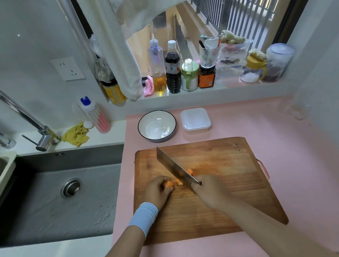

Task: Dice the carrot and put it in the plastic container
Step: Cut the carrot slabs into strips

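Pink countertop (pixel 241 122) beside a grey sink (pixel 67 189), bearing a wooden cutting board (pixel 224 184) as landmark; on the board's near-left part, the left hand (pixel 157 190), curled closed, pins a carrot piece (pixel 169 184); the right hand (pixel 209 192) is wrapped around the handle of a cleaver (pixel 175 168), blade angled just right of the carrot; small cut pieces (pixel 189 172) lie against the blade; beyond the board's far edge stand a white bowl (pixel 139 127) and, to its right, the lidded plastic container (pixel 195 120).

We see an orange carrot (pixel 169 184) on a brown wooden board (pixel 215 194), pale pink counter (pixel 260 121), white black-rimmed bowl (pixel 157 126), light blue wristband (pixel 144 215)
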The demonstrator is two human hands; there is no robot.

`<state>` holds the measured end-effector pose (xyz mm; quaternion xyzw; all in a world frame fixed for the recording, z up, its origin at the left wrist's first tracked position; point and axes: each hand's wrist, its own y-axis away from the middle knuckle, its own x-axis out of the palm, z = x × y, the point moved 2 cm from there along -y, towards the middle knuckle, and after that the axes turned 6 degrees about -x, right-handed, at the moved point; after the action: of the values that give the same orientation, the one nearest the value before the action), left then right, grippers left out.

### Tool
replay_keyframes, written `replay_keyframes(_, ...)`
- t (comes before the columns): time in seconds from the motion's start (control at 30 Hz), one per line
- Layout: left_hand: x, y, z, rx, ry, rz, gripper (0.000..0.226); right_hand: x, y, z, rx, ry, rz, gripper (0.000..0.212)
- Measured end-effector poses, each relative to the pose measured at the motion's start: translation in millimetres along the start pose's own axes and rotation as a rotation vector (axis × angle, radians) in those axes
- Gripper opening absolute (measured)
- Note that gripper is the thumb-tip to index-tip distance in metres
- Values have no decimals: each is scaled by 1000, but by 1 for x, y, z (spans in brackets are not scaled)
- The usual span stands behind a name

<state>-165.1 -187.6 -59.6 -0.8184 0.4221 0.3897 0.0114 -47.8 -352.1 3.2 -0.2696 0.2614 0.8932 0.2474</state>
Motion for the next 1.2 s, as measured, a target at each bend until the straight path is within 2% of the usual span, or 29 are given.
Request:
replay_keyframes(0.17,-3,-4,3,-96,-149,-47,21,2,-1,2,8,-9,0,26)
replay_keyframes(0.27,-4,-9,5,-37,-334,-133,33,-6,-2,1,17,0,-17,26)
replay_keyframes(0.33,-4,-14,3,-4,-317,-159,39,-16,-2,-1,14,14,-41,27)
replay_keyframes(0.43,4,-24,-13,98,-228,-118,37,-32,-4,-10,32,77,-105,28)
replay_keyframes(0.53,20,-32,-40,178,-315,-42,44,-45,-5,-23,83,113,-165,29)
replay_keyframes(0.63,35,-39,-61,120,-427,33,48,-55,-3,-35,104,97,-177,29)
replay_keyframes(0.7,41,-46,-66,84,-372,81,38,-59,0,-39,103,105,-171,29)
replay_keyframes(0.8,41,-53,-62,68,-290,103,38,-62,4,-43,94,114,-153,31)
replay_keyframes(0.9,28,-64,-52,55,-303,43,38,-60,5,-46,97,102,-147,36)
replay_keyframes(1.07,-2,-83,-31,-77,-364,-50,43,-55,-1,-47,76,60,-131,40)
replay_keyframes(1.13,-6,-79,-32,-25,-481,-122,42,-53,-5,-46,67,60,-128,37)
replay_keyframes(1.2,-1,-70,-40,157,-500,-141,39,-51,-8,-44,62,53,-119,36)
